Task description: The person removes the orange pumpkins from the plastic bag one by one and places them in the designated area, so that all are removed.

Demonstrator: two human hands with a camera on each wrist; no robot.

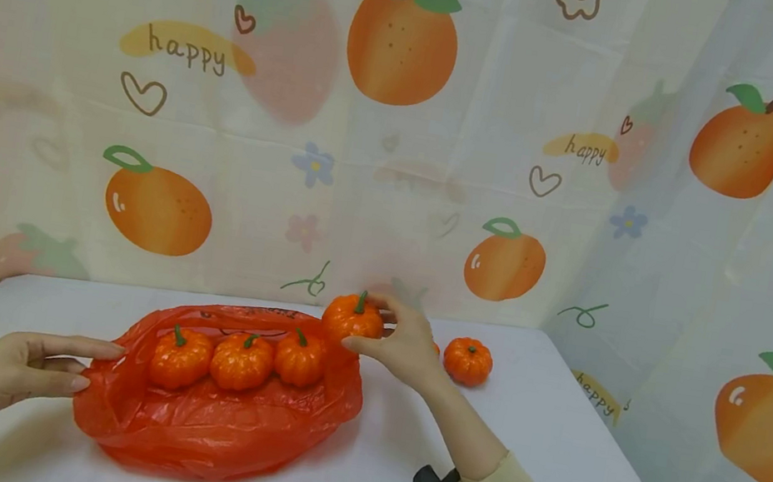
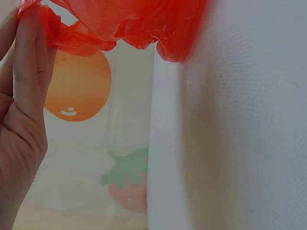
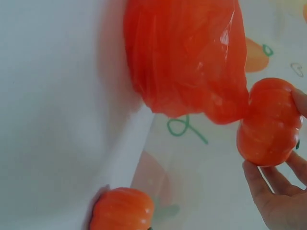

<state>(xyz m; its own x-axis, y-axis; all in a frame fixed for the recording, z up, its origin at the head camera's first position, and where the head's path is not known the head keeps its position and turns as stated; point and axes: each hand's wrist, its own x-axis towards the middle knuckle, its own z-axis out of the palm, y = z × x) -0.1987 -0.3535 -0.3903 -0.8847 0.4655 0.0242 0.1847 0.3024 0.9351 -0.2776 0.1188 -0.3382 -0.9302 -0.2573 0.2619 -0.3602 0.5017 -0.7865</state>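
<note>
A red plastic bag lies on the table with its mouth spread open. Inside it, 3 small orange pumpkins with green stems sit in a row: a left pumpkin, a middle pumpkin and a right pumpkin. At the bag's left rim my left hand pinches the plastic between thumb and fingers; the left wrist view shows this grip too. My right hand grips another pumpkin by its right side, above the table and against the bag's right rim.
To the right of my right hand, a pumpkin stands on the white table. Part of one more orange thing peeks out behind that hand. A fruit-printed cloth hangs behind the table and along its right side.
</note>
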